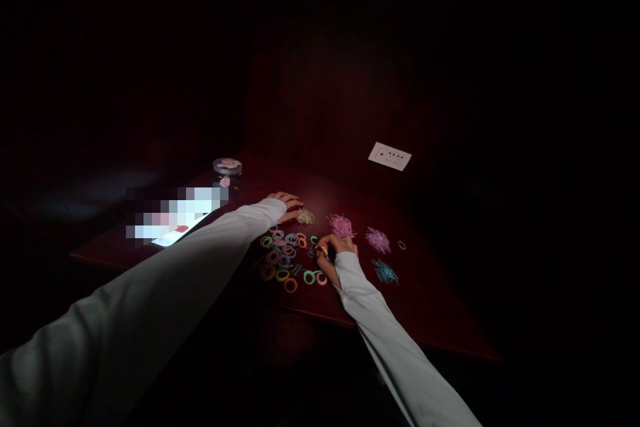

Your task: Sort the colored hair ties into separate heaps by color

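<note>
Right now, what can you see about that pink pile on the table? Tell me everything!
The pink pile is a loose, tangled heap of thin strands or little bands, maybe rubbery. It lies on the dark red table, between a pale yellow pile and a purple pile. The right hand is just on its near side; I can't tell whether they touch.

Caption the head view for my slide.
Left hand by a yellowish tangled pile, right hand beside multicolored round bands, over a dark red table.

The table (425,307) bore four band piles (341,226), one jar (227,167) and one lit screen (167,239). Colored rings (291,285) near its front edge exceeded a dozen. One wall socket (390,157) was noted.
</note>
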Available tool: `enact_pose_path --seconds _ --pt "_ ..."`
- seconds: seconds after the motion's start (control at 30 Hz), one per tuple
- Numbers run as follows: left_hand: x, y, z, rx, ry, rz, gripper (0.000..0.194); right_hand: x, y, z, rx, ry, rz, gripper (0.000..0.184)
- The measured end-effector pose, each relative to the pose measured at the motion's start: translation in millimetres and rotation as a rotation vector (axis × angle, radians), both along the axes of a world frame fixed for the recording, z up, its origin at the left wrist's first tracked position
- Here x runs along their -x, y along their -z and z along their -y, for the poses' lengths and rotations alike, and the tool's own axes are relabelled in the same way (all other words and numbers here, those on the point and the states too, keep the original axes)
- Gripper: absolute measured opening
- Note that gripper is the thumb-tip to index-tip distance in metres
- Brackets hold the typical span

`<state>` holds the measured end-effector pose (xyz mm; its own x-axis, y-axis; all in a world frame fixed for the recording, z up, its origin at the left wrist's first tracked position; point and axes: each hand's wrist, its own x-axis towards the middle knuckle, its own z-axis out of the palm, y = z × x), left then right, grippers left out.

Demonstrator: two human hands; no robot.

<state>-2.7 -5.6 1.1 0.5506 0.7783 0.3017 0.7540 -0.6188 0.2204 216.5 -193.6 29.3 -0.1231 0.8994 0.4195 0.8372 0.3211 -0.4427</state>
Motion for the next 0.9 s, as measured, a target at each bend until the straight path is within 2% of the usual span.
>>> enact_pose_path --seconds 0.13,0.33,0.43,0.6,0.8,0.9 --pt "0 0.0 1 -0.011 0.023 0.015 0.042 -1 1.7 -2 -0.009 0.012 -0.009 0.017" --pt "6 -7.7 8 0.014 0.058 0.022 0.042 -5 13.9 -16 0.014 0.131 -0.123 0.019" --pt "3 -9.5 9 0.029 0.035 0.012 0.042 -8 20.6 -20 -0.004 0.177 -0.175 0.019" --pt "3 -10.7 10 0.025 0.035 0.009 0.043 -8 22.3 -20 -0.013 0.265 -0.130 0.017" --pt "8 -9.8 10 0.010 0.054 0.012 0.043 -3 6.7 -7 -0.013 0.160 -0.031 0.016" --pt "4 -8.4 9 -0.003 0.042 0.019 0.042 -2 1.6 0 -0.041 0.116 0.059 0.022"
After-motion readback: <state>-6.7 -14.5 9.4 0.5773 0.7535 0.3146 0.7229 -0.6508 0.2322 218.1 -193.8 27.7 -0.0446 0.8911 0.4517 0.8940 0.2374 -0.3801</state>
